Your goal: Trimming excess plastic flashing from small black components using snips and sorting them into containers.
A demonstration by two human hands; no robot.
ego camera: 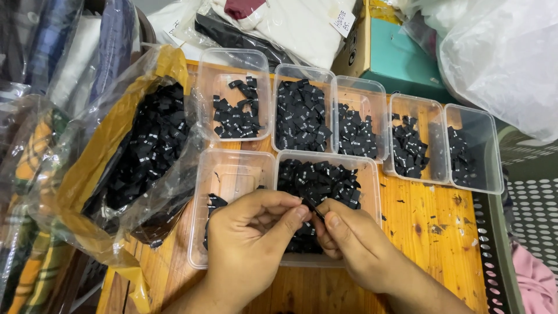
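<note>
Black fabric labels everywhere — and one of them, a small black label (313, 209), sits right between the two hands over the front row of tubs. The left hand (250, 238) curls in from the left, thumb and forefinger pressed together on the label's near end; the right hand (354, 244) meets it from the other side, thumb tip and forefinger closed on the same scrap. So the label is pinched at both ends, with only a sliver of it showing between the fingertips.

Directly beneath the hands lies a clear plastic tub (372, 174) heaped with more black labels, and just left of it a nearly empty tub (232, 168) with a few pieces in its corner. Behind them runs a row of five more clear tubs (418, 104), each partly filled. At the left, a plastic bag (145, 145) — yellow-edged — spills a big pile of the same labels. All of it rests on an orange wooden table (436, 232).
</note>
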